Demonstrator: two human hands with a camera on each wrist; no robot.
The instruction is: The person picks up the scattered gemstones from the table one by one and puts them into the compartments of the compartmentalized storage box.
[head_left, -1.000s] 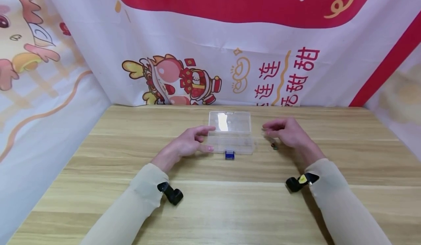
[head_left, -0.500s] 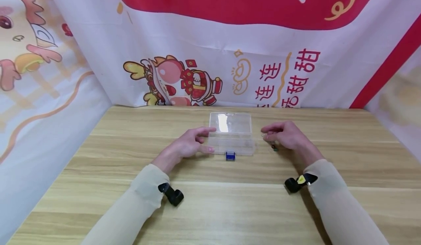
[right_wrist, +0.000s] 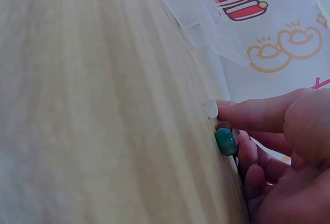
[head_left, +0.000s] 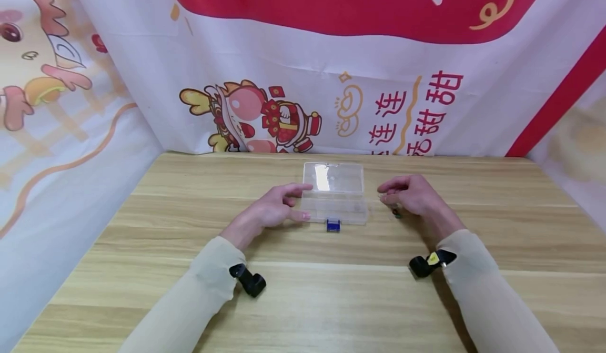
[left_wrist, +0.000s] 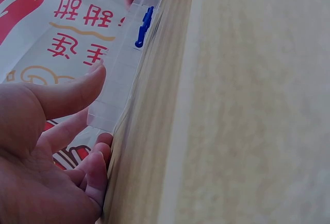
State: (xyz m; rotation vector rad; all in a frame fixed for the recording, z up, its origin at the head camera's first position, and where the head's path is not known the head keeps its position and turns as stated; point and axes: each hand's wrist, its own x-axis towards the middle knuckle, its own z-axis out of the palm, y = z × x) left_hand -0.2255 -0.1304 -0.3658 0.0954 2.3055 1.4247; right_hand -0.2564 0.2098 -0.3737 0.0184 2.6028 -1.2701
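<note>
A clear plastic box (head_left: pixel 333 211) lies with its lid (head_left: pixel 338 178) folded back and a blue latch (head_left: pixel 333 225) at its front. My left hand (head_left: pixel 272 205) rests beside the box's left end, index finger near the hinge and extended thumb by the front corner. To the right of the box, my right hand (head_left: pixel 412 195) reaches down to the tabletop. Its thumb and index finger pinch a small whitish bead (right_wrist: pixel 210 109). Next to that bead, a green bead (right_wrist: pixel 226 141) and a brown bead (right_wrist: pixel 223 125) lie under the hand. Whether a string joins them I cannot tell.
Everything stands on a wood-grain table (head_left: pixel 322 300). A printed cloth (head_left: pixel 284 48) hangs along the table's back edge, with more cloth at both sides. Each sleeve cuff carries a black wrist camera, one on the left (head_left: pixel 248 281) and one on the right (head_left: pixel 423 264).
My right fingertips have shifted slightly toward me and drawn closer together over the beads. My left hand and the box keep their places; the head view has tilted a little.
</note>
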